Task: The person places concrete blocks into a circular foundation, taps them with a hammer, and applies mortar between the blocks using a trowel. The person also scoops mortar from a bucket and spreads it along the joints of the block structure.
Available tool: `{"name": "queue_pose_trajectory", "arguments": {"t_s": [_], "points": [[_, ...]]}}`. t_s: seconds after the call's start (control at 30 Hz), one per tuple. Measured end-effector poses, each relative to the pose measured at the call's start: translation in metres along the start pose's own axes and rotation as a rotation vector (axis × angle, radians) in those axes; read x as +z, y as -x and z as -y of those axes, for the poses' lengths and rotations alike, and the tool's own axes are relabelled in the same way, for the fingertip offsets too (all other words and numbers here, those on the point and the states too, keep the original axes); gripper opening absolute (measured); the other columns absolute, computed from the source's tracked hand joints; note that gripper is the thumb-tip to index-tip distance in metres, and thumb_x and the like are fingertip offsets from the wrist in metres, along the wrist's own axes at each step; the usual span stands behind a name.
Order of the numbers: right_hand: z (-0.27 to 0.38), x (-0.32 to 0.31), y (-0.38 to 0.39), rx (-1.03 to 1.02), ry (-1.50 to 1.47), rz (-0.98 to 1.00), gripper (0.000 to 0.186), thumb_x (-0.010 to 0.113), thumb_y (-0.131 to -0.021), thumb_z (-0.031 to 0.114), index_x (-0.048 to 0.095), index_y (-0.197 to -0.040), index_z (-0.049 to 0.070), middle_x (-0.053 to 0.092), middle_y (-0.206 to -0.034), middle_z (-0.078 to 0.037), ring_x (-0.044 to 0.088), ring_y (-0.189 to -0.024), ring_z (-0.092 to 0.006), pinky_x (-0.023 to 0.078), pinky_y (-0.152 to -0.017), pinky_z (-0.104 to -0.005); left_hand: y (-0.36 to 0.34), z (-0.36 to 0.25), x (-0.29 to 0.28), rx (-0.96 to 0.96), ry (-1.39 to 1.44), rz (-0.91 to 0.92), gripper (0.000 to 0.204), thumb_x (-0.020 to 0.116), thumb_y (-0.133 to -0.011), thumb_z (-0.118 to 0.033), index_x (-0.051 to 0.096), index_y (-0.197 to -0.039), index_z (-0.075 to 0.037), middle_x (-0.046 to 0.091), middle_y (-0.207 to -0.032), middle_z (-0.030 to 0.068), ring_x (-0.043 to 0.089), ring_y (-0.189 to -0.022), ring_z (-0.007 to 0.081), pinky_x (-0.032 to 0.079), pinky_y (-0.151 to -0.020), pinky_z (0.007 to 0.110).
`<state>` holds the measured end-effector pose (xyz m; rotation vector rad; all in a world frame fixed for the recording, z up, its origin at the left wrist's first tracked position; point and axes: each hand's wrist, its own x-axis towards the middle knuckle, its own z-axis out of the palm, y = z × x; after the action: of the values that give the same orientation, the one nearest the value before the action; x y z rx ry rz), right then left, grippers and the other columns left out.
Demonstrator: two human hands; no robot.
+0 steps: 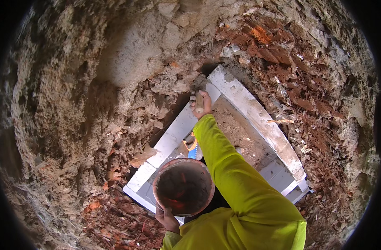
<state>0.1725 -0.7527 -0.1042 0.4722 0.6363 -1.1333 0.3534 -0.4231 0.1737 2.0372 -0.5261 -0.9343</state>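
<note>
My left hand [168, 218] grips the rim of a round reddish bucket [204, 171] at the lower middle, with a dark, wet-looking mix inside. My right arm reaches far forward, and my right hand [206, 104] is closed around the wooden handle of a trowel [199, 101]. Grey mortar covers the trowel's blade, so its shape is hard to make out. The blade is at the far corner of a low white block wall [178, 128], beside the gap between blocks and earth.
A handsaw with orange handle and blue blade [192, 152] lies beyond the bucket. Another run of white blocks [257, 110] angles down to the right, enclosing a dirt floor [236, 131]. Rough earth [73, 104] and reddish broken soil [282, 62] surround the walls; a stick [281, 121] juts out at right.
</note>
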Motion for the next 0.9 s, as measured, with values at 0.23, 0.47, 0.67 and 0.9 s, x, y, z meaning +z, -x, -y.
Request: {"name": "queue_pose_trajectory", "arguments": {"t_s": [0.23, 0.47, 0.67, 0.9], "points": [[0.010, -0.027, 0.151, 0.202, 0.577, 0.152, 0.030, 0.054, -0.086, 0.037, 0.058, -0.095, 0.009, 0.058, -0.075, -0.005, 0.055, -0.055, -0.0194, 0.047, -0.047, -0.0373, 0.001, 0.012, -0.001, -0.037, 0.021, -0.026, 0.028, 0.046, -0.079, 0.001, 0.064, -0.100, 0.002, 0.060, -0.081, -0.0042, 0.048, -0.068, 0.0020, 0.037, -0.060, 0.018], [0.040, 0.037, 0.362, -0.160, 2.259, 0.669, 0.027, 0.057, -0.088, 0.019, 0.057, -0.101, -0.004, 0.064, -0.098, -0.026, 0.066, -0.092, -0.0386, 0.052, -0.079, -0.0465, 0.031, 0.004, 0.025, 0.094, 0.066, 0.065, 0.038, 0.049, -0.078, 0.005, 0.065, -0.112, 0.003, 0.064, -0.091, 0.0008, 0.055, -0.077, 0.0073, 0.044, -0.068, 0.022], [-0.010, 0.028, 0.390, -0.461, 2.861, 0.844, 0.026, 0.055, -0.082, 0.008, 0.057, -0.104, -0.007, 0.067, -0.087, -0.024, 0.069, -0.083, -0.0368, 0.055, -0.071, -0.0449, 0.082, -0.025, 0.039, 0.312, 0.202, 0.171, 0.052, 0.048, -0.075, 0.005, 0.059, -0.126, 0.005, 0.066, -0.103, 0.0046, 0.059, -0.088, 0.0089, 0.047, -0.079, 0.023], [-0.005, 0.052, 0.470, -0.739, 2.853, 0.806, 0.028, 0.053, -0.080, 0.004, 0.056, -0.103, -0.011, 0.067, -0.088, -0.026, 0.070, -0.080, -0.0362, 0.055, -0.070, -0.0443, 0.121, -0.033, 0.019, 0.599, 0.102, 0.178, 0.059, 0.050, -0.070, 0.003, 0.058, -0.128, 0.005, 0.067, -0.107, 0.0076, 0.060, -0.095, 0.0120, 0.047, -0.087, 0.026]]}}
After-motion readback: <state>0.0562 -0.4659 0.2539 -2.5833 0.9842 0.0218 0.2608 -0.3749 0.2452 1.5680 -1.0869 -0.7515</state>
